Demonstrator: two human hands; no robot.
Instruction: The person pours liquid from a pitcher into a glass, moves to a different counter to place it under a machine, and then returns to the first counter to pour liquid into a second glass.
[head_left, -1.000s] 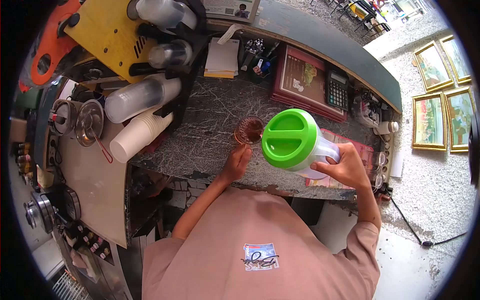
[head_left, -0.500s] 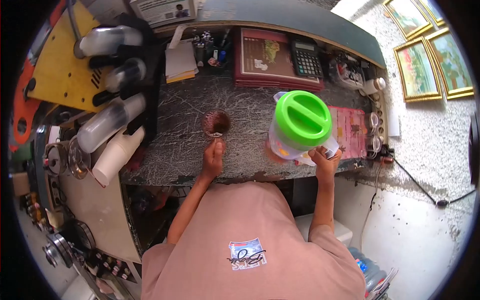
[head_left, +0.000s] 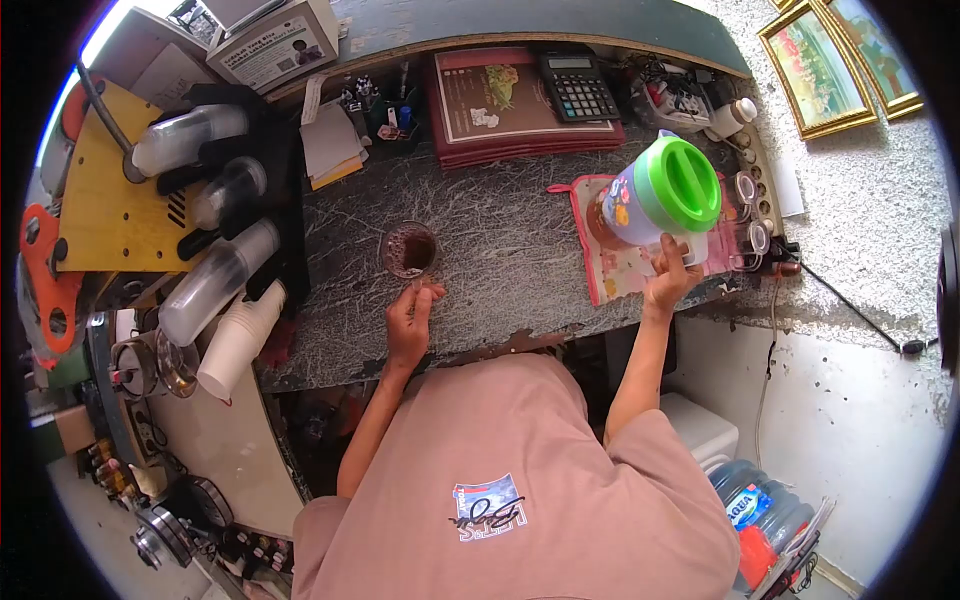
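While right hand [head_left: 672, 278] grips one pitcher [head_left: 655, 195] | left hand [head_left: 410, 325] pinches one cup [head_left: 409, 250], seemingly by its handle [head_left: 420, 285]

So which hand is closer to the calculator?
The right hand. It is on the handle of the pitcher, nearer the body than the calculator and to its right. The left hand is by the glass cup, farther off to the calculator's left.

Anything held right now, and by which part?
Right hand: green-lidded pitcher, by its handle. Left hand: glass mug, apparently by a handle on its near side; the fingers hide most of that spot.
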